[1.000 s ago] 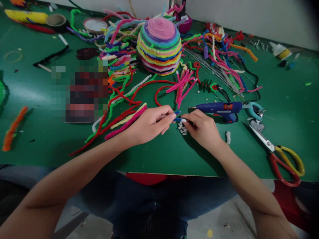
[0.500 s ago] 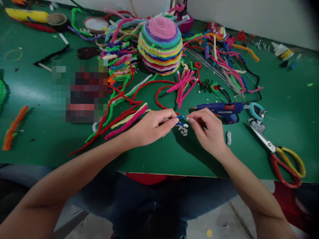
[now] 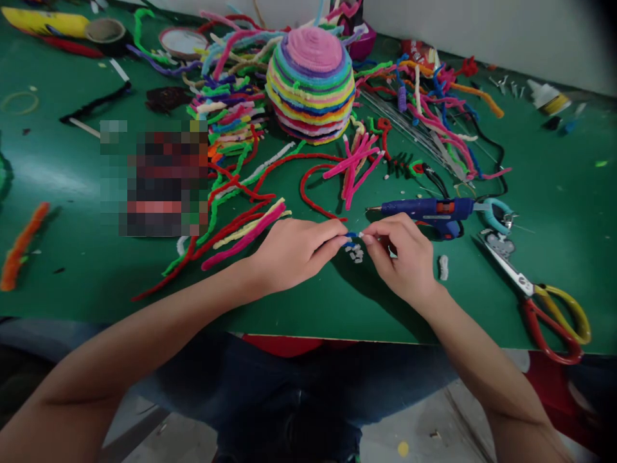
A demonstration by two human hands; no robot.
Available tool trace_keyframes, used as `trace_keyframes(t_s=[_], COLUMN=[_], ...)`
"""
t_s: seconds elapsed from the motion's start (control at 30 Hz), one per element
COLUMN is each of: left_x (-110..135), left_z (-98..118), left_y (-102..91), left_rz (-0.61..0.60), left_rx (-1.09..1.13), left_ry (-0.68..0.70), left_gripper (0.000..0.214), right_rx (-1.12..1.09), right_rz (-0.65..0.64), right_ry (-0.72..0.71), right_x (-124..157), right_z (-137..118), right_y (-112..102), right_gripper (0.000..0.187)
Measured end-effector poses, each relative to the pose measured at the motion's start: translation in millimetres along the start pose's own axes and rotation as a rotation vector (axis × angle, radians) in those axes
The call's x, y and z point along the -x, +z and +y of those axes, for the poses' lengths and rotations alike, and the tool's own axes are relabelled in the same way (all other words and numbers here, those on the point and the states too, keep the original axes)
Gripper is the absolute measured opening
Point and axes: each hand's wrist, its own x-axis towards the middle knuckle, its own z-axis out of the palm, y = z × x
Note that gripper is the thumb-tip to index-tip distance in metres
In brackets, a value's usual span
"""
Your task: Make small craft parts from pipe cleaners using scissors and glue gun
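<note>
My left hand pinches a short blue pipe cleaner whose end sticks out to the right of the fingertips. Facing it, my right hand has thumb and forefinger closed on a tiny white piece, which meets the blue end. Just below the fingertips, several small grey bits lie on the green table. A blue glue gun rests behind my right hand, its nozzle towards the left. A short grey fuzzy piece lies to the right of that hand.
Scissors with red and yellow handles lie open at the right. A striped, dome-shaped pipe-cleaner piece stands at the back. Pink pipe cleaners, red ones and metal rods are spread around it. An orange strip lies far left.
My hands have come closer together, and the white piece in my right fingers now meets the end of the blue pipe cleaner. The view has shifted slightly.
</note>
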Motion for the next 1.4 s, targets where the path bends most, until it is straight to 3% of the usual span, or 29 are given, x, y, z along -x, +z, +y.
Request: trace_keyframes(t_s=[0.8, 1.27, 1.4], left_x=[1.3, 1.7, 1.6], left_z=[-0.9, -1.9, -2.0], left_y=[2.1, 3.2, 2.8], left_rz=[0.011, 0.020, 0.017], left_rx=[-0.073, -0.107, -0.094], left_ry=[0.068, 0.075, 0.074], left_gripper=[0.029, 0.028, 0.028], right_rx=[0.150, 0.089, 0.063], right_rz=[-0.052, -0.040, -0.019], right_ry=[-0.080, -0.135, -0.110], right_x=[-0.3, -0.3, 0.1], right_z=[1.6, 1.2, 1.0], right_y=[-3.0, -4.5, -4.8], right_gripper=[0.009, 0.006, 0.014])
